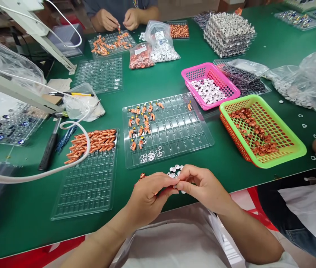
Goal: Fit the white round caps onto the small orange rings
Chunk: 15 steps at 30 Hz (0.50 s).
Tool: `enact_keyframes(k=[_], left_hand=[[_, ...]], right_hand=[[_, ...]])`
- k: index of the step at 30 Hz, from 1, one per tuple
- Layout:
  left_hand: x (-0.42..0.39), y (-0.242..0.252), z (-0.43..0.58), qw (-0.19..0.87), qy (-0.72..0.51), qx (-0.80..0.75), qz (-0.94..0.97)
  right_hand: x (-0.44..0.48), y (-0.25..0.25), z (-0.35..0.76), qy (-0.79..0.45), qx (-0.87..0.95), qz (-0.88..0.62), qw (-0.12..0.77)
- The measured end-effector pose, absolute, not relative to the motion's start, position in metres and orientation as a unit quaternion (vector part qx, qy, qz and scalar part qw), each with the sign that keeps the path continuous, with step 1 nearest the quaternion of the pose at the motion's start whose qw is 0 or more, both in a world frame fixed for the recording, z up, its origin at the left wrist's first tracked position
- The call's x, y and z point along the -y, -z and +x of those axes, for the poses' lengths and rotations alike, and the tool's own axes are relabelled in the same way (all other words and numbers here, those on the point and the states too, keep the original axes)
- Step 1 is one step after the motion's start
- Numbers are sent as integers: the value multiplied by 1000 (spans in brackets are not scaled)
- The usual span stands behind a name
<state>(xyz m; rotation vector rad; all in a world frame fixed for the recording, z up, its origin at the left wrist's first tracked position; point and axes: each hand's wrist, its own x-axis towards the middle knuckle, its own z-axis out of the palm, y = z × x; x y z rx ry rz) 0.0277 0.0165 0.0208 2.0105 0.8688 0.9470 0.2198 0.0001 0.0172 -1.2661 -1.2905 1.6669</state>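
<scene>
My left hand (150, 197) and my right hand (204, 186) meet above the table's front edge, fingertips pinched together. Between them is a small part, mostly covered by the fingers, whose kind I cannot make out. Small white round pieces (175, 169) lie on the table just beyond the fingertips. A copper-brown piece (142, 175) shows behind my left hand. Farther off, a clear plastic tray (174, 128) bears small curved orange parts (146, 118) in its upper left and white rings (151, 154) along its near edge.
Right of the tray stand a pink basket (186, 77) of white pieces and a green basket (292, 143) of copper-brown discs. At left lie another tray (84, 193) with copper-coloured parts and a black-handled hammer (49, 150). A co-worker's hands (119, 20) work across the table.
</scene>
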Motion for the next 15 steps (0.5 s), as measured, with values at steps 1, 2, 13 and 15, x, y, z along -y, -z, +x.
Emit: enact_keyframes(k=[1,2,13,15], left_hand=[[-16,-20,28,372,-372,-340,780],[-16,-20,28,378,-377,-341,774],[-22,-18,20,468,-369,-318,737],[-23,-18,20,467,-366,-305,745]], right_hand=[[2,-18,218,-618,509,-491,343],[4,-19,216,-592,527,-497,353],[1,-32,225,-508,628,-474,349],[-1,-33,227,-491,642,-480,341]])
